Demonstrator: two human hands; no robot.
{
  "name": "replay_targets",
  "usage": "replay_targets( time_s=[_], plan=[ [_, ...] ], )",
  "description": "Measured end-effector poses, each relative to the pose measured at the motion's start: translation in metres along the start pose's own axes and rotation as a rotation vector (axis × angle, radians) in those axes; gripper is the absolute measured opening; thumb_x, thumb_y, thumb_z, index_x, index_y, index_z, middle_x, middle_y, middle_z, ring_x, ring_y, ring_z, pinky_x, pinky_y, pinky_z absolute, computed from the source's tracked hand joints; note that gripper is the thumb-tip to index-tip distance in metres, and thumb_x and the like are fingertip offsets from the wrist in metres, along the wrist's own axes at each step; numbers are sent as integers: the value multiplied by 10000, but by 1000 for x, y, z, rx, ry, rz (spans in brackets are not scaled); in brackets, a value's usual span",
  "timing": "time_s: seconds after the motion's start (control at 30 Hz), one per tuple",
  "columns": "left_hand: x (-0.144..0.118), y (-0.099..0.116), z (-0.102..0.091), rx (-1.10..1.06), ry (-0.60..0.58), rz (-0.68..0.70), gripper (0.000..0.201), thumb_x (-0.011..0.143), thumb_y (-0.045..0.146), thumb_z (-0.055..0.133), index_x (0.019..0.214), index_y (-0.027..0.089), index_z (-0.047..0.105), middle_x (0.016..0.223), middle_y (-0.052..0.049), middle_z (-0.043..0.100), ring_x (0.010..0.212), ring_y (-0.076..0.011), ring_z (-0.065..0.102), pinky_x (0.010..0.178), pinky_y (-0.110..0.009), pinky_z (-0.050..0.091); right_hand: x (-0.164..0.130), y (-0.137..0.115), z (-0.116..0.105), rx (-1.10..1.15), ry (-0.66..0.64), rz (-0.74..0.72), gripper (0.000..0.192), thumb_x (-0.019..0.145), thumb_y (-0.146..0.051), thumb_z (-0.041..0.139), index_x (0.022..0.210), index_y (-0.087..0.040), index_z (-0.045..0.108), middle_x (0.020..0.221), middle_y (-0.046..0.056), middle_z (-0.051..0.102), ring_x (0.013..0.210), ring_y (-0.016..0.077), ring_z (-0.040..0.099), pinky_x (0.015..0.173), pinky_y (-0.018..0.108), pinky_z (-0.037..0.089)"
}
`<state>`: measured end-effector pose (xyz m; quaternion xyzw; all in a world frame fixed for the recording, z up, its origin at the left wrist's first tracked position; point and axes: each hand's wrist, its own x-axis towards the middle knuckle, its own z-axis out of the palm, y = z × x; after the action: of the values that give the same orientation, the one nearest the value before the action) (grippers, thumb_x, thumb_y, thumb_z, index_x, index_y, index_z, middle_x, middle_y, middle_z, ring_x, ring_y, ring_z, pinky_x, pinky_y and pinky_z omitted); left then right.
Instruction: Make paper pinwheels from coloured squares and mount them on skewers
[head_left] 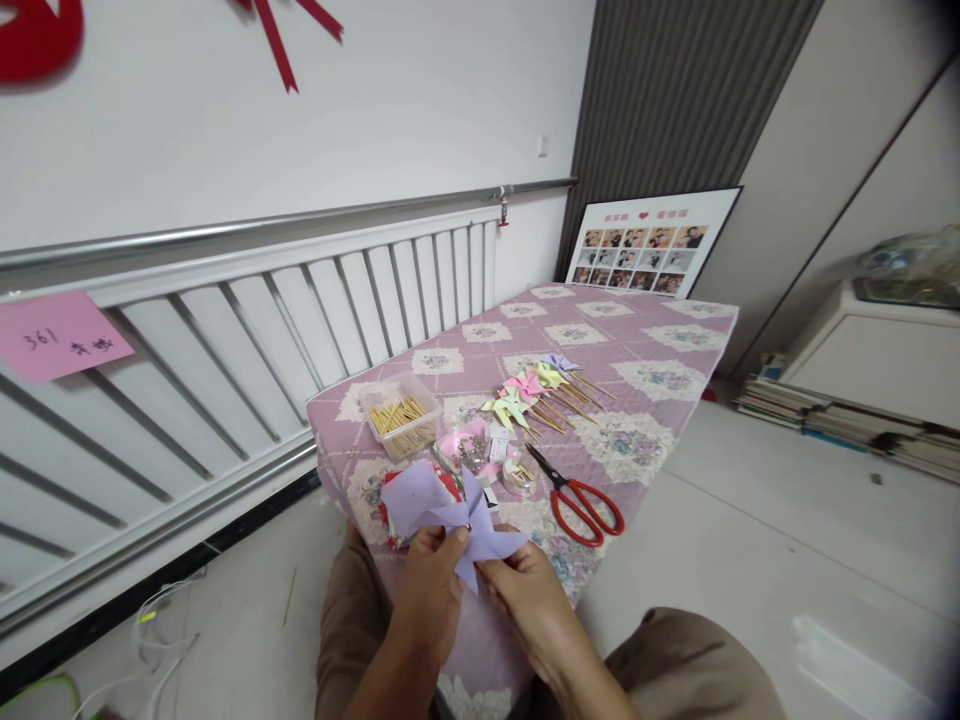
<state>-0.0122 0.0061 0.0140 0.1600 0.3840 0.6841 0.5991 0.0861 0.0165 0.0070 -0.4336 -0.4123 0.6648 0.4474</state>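
A purple paper pinwheel, its blades partly folded, is held between both hands above the near end of the table. My left hand pinches it close to its centre, thumb on top. At its lower right blade, my right hand grips the paper between thumb and fingers. Just beyond lies a stack of coloured paper, partly covered by the pinwheel. Close by are a pink tray of small metal pins and a small round clear container. Scissors with red handles lie open to the right.
A clear plastic box of short wooden sticks stands at the table's left. Several finished pinwheels on sticks lie farther back on the flowered tablecloth. A white radiator runs along the left wall; a photo board leans behind.
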Motion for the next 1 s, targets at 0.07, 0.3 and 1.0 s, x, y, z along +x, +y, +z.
replay_targets(
  time_s=[0.07,0.3,1.0],
  plan=[
    [0,0,1,41,-56,-2,145,672,211,732,809,204,681,751,8,673,736,-167,598,721,-291,454,1,2,0,9,11,37,238,676,-356,698,731,-179,547,484,-102,441,396,54,274,397,192,189],
    [11,-6,-4,170,13,19,205,665,284,721,791,144,640,683,9,628,644,-140,562,634,-251,418,3,1,-4,-12,11,11,201,642,-291,698,772,-174,598,536,-77,476,457,83,364,431,198,306],
    [44,-40,0,348,39,29,376,713,419,654,995,178,591,913,-64,659,784,-174,604,656,-256,447,56,5,-96,-478,306,-259,258,702,-457,514,609,-218,497,503,-59,420,455,119,391,449,233,343]
  ],
)
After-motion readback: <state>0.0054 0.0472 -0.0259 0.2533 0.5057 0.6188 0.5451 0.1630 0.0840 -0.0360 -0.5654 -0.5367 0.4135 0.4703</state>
